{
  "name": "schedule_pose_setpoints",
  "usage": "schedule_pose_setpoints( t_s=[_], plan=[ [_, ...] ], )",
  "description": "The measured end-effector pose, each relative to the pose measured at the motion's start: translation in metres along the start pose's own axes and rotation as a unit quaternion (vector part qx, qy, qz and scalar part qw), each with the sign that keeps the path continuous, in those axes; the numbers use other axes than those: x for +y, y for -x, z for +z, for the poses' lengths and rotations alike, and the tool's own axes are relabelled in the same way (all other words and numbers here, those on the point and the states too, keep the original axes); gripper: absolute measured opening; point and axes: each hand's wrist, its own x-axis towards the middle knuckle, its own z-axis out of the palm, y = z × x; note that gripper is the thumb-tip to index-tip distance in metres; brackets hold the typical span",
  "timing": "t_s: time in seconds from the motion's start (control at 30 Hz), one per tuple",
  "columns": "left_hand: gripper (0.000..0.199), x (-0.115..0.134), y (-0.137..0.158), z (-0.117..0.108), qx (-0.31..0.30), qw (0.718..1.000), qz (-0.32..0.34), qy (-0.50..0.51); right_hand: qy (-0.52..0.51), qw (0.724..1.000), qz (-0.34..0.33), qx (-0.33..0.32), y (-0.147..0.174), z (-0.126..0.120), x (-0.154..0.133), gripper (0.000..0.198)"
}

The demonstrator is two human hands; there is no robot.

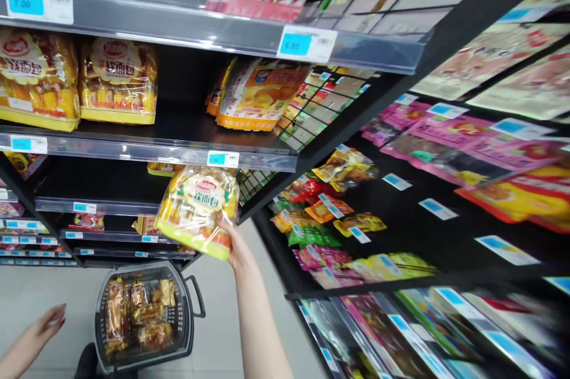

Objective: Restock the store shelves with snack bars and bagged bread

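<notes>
My right hand (231,239) grips the right edge of a yellow plastic bag of bread (200,207), held in front of the lower shelves. The bag tilts slightly, its printed front facing me. At the lower left, my left hand (48,324) hangs with its fingers loosely stretched out and holds nothing. Just right of it, a dark grey shopping basket (146,360) stands on the floor. Several packs in shiny golden-brown wrappers (116,310) lie inside the basket.
Two similar bread bags (118,82) sit on the upper shelf, with orange bags (262,97) farther right. A black shelf post (356,109) slants through the middle. To the right, another rack holds pink bags (467,141) and other snacks. A dark shoe (86,361) shows beside the basket.
</notes>
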Motion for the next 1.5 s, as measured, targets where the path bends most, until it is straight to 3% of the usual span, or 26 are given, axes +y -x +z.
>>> schedule_pose_setpoints(
  t_s=[0.1,0.17,0.27,0.43,0.53,0.7,0.9,0.93,1.0,1.07,1.1,1.17,1.23,1.27,1.33,1.4,1.47,1.5],
  plan=[
    [0.065,0.068,0.002,0.012,-0.111,0.988,0.028,0.108,-0.012,0.998,0.043,-0.032,0.061,0.027,0.020,0.049],
    [0.059,0.106,0.012,0.021,-0.222,0.943,0.078,0.234,-0.023,0.996,0.065,-0.054,0.097,0.048,0.029,0.047],
    [0.063,0.139,0.028,0.029,-0.302,0.888,0.122,0.325,-0.049,0.991,0.088,-0.084,0.141,0.079,0.033,0.043],
    [0.063,0.161,0.050,0.028,-0.256,0.897,0.158,0.325,-0.102,0.990,0.076,-0.058,0.184,0.104,0.034,0.050],
    [0.064,0.170,0.061,0.024,-0.276,0.894,0.170,0.308,-0.109,0.991,0.068,-0.036,0.197,0.104,0.036,0.052],
    [0.065,0.180,0.075,0.021,-0.290,0.890,0.173,0.305,-0.095,0.993,0.047,-0.058,0.207,0.100,0.036,0.044],
    [0.065,0.179,0.067,0.020,-0.314,0.886,0.185,0.287,-0.063,0.996,0.000,-0.061,0.217,0.101,0.032,0.053],
    [0.065,0.178,0.065,0.021,-0.289,0.897,0.210,0.259,-0.045,0.997,-0.028,-0.054,0.220,0.103,0.031,0.055],
    [0.063,0.174,0.063,0.025,-0.151,0.926,0.305,0.163,0.032,0.994,-0.105,-0.009,0.227,0.108,0.031,0.059],
    [0.063,0.172,0.067,0.032,-0.015,0.912,0.406,0.060,0.174,0.967,-0.165,0.091,0.234,0.120,0.036,0.060],
    [0.066,0.170,0.072,0.036,-0.014,0.900,0.433,0.044,0.251,0.938,-0.189,0.149,0.238,0.128,0.040,0.061],
    [0.082,0.168,0.081,0.046,-0.159,0.887,0.422,0.101,0.377,0.867,-0.251,0.208,0.243,0.147,0.049,0.067],
    [0.098,0.165,0.085,0.055,-0.320,0.849,0.352,0.229,0.445,0.808,-0.349,0.164,0.246,0.163,0.057,0.072],
    [0.102,0.163,0.084,0.057,-0.356,0.828,0.321,0.291,0.463,0.782,-0.398,0.121,0.246,0.168,0.059,0.072],
    [0.094,0.160,0.077,0.058,-0.361,0.805,0.284,0.376,0.480,0.747,-0.459,0.031,0.246,0.169,0.055,0.069],
    [0.083,0.158,0.066,0.054,-0.349,0.803,0.245,0.416,0.463,0.756,-0.458,-0.071,0.244,0.161,0.042,0.058],
    [0.081,0.158,0.058,0.048,-0.343,0.810,0.182,0.439,0.417,0.789,-0.413,-0.180,0.240,0.145,0.027,0.043],
    [0.082,0.157,0.056,0.045,-0.346,0.812,0.147,0.447,0.393,0.808,-0.393,-0.196,0.236,0.137,0.020,0.037]
  ],
)
